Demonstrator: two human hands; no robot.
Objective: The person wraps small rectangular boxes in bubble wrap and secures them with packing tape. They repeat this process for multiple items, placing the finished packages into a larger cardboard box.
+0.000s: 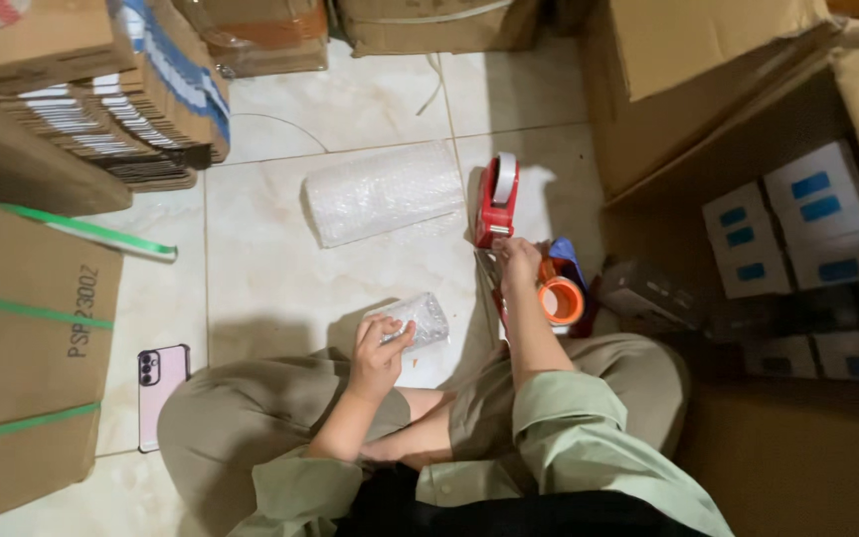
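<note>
The parcel (418, 320), a small thing already rolled in bubble wrap, lies on the floor tile (270, 268) just in front of the person's crossed legs. The left hand (378, 350) is clamped on its near end, fingers curled over the wrap. At about one o'clock from it, the right hand (517, 261) reaches to the foot of the red tape gun (496, 201); whether its fingers are closed on tape or on something else I cannot tell. An orange tape roll (561, 298) sits just beside that wrist. By my judgement the wrapping is done and the sealing is not: no tape shows on the parcel. A spare bubble-wrap roll (382, 193) lies at twelve o'clock, a pink phone (158, 390) at nine, and cartons (22, 348) all round.
</note>
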